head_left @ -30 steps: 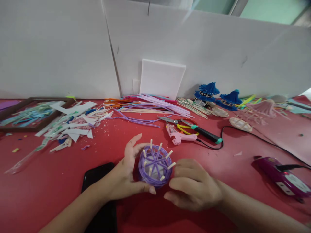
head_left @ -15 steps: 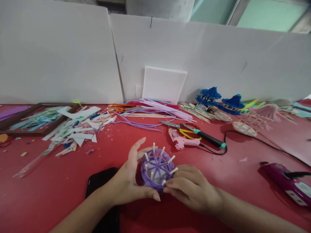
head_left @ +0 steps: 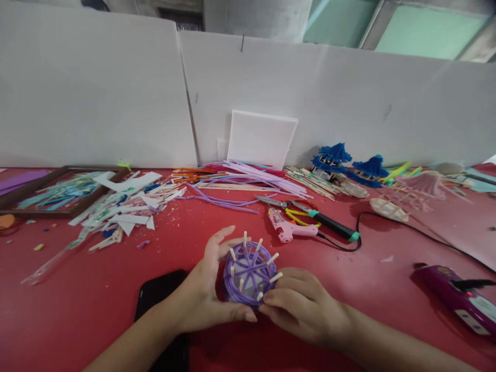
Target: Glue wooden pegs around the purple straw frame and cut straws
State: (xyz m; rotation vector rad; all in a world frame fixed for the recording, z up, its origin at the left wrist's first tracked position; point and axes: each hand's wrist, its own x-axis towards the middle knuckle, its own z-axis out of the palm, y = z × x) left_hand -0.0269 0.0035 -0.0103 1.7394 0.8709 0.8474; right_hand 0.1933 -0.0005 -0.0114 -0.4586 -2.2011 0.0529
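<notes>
A small round basket of purple pipe cleaner is wound around several pale upright sticks, with purple spokes crossing over its base. My left hand curves around its left side, thumb along the near edge and fingers behind. At the near right rim, my right hand is closed, its thumb and forefinger pinched on the purple pipe cleaner beside a stick. The strand's end is hidden by those fingers. Under my left forearm lies a black phone.
Beyond the basket lie a pink glue gun, pliers and loose pipe cleaners. Paper scraps and a brown frame are at left. Blue-roofed models stand back right; a magenta power strip lies right, its cord crossing the table.
The view has tilted slightly, so most things sit a little lower. Both hands keep nearly the same hold on the basket.
</notes>
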